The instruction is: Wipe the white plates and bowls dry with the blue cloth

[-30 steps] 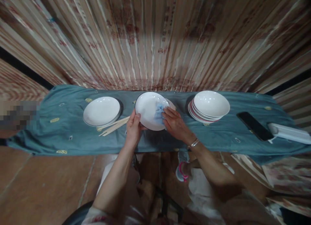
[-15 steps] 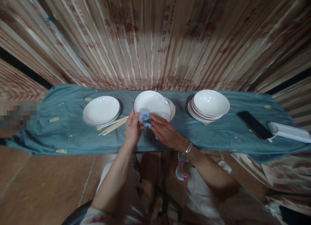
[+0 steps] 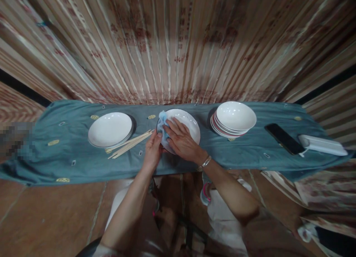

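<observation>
A white plate with a dark rim [image 3: 190, 125] is tilted at the middle of the table. My left hand [image 3: 153, 147] grips its left edge, thumb near the rim. My right hand [image 3: 182, 138], with a silver bracelet at the wrist, presses a light blue cloth [image 3: 163, 123] against the plate's left inner side. Its fingers lie over part of the cloth. Left of my hands rest several wooden chopsticks [image 3: 130, 144], and beyond them a small stack of white dark-rimmed plates [image 3: 109, 129].
Toward the right stands a stack of white bowls [image 3: 236, 116], some with red bands. Farther right lie a black phone [image 3: 284, 138] and a white elongated device [image 3: 324, 145]. A green patterned cloth [image 3: 83, 168] covers the table; a pleated curtain [image 3: 167, 64] hangs behind it.
The blue cloth and my right hand have moved from the plate's lower edge up along its left side. The plate sits slightly lower and to the right in view. My left hand keeps its grip.
</observation>
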Tool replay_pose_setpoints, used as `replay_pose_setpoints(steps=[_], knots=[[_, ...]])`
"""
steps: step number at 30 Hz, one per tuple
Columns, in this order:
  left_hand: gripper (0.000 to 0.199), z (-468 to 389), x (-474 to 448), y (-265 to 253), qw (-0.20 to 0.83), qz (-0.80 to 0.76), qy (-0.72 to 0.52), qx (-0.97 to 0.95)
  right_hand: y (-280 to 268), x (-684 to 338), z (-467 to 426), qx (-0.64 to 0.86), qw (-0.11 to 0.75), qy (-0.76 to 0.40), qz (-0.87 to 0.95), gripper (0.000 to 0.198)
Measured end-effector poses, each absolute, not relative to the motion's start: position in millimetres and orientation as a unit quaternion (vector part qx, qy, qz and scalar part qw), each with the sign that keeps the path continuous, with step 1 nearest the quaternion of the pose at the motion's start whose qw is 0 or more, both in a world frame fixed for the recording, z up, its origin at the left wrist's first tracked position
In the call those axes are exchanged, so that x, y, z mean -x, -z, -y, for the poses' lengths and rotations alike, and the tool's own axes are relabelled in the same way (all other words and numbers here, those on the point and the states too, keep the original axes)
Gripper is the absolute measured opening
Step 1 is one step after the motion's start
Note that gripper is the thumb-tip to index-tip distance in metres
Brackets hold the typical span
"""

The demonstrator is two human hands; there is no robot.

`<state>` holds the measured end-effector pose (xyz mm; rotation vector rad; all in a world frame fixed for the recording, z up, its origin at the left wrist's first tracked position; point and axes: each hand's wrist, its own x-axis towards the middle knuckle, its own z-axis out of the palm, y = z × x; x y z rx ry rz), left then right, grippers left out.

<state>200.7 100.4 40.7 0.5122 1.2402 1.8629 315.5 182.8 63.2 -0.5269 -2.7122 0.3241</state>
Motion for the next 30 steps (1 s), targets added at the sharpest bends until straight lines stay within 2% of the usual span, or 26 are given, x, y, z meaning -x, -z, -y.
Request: replay_pose_setpoints(steps=[9, 17, 23, 30], knots=[[0.049, -98.8, -200.8, -37.7, 0.413, -0.517, -0.719, -0.214, -56.6, -324.2, -212.6, 0.287, 0.207, -0.031, 0.935, 0.046], [0.058, -96.7, -194.3, -46.2, 0.393, -0.513, -0.740, -0.189, -53.4, -335.4, -216.5, 0.310, 0.172, 0.000, 0.935, 0.045], [0.059, -96.0, -190.2, -50.9, 0.372, -0.517, -0.750, -0.178, -52.5, -340.2, -212.6, 0.281, 0.158, -0.030, 0.946, 0.043], [0.057, -94.5, -183.9, -52.4, 0.362, -0.518, -0.755, -0.175, -53.4, -339.1, -196.7, 0.182, 0.195, -0.105, 0.958, 0.042]])
